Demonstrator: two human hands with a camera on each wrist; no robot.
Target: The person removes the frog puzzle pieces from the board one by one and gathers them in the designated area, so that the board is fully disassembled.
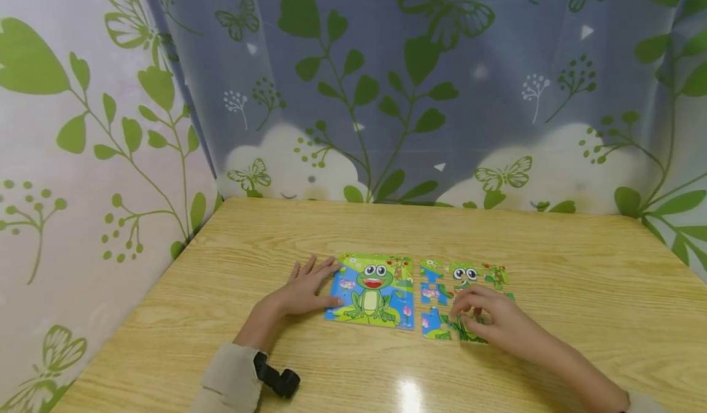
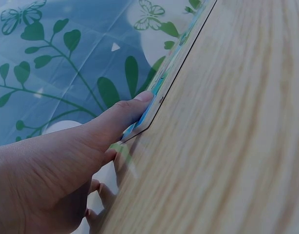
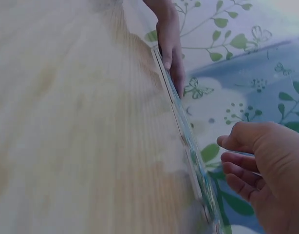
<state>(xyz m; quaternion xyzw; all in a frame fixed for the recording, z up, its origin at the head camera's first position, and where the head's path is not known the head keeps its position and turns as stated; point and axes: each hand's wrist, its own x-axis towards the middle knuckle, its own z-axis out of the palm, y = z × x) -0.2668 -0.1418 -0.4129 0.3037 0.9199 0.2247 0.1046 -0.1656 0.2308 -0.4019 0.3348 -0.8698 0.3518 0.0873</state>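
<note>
A square frog picture board [image 1: 372, 290] lies flat on the table. My left hand [image 1: 306, 290] rests at its left edge with the fingers spread; in the left wrist view the thumb [image 2: 143, 96] presses on the board's rim by a corner. Right of the board lies a frog jigsaw puzzle in pieces, small gaps between some of them, among them the eyes piece [image 1: 465, 274] and a blue lower-left piece [image 1: 435, 324]. Over the lower pieces hovers my right hand [image 1: 491, 318], its fingers loosely bent. I see no piece between thumb and fingers; the hand hides part of the puzzle.
The wooden table [image 1: 276, 235] runs back to a printed curtain [image 1: 353, 94] with leaves and butterflies, and another patterned cloth [image 1: 99, 155] hangs on the left. A black camera mount [image 1: 278, 379] is strapped to the left sleeve.
</note>
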